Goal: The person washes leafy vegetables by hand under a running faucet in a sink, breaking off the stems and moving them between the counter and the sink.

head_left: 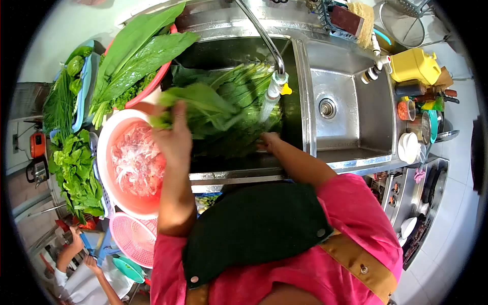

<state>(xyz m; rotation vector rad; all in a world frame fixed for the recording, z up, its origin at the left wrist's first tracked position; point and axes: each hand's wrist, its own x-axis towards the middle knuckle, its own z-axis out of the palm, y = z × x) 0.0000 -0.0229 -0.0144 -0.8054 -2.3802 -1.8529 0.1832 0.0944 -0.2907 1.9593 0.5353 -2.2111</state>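
Observation:
My left hand (175, 134) is closed around a bunch of broad green leaves (198, 104), lifted at the left side of the sink and smeared by motion. My right hand (268, 142) reaches into the sink basin (297, 101), its fingers curled at the edge of a pile of leafy greens (244, 96); its fingertips are partly hidden. Over the pile hangs the faucet (277, 81), with a yellow lever, and water seems to run from it. Under my left forearm sits a pink and white basin (104, 152) holding pale shredded food (134, 157).
A red basin (165, 76) with long leaves stands at the upper left. Farther left are trays of herbs (76, 178) and a pink strainer (127, 234). Right of me is a second sink (335, 127), with a yellow jug (417, 66) beyond. Another person's hands (84, 251) work at the lower left.

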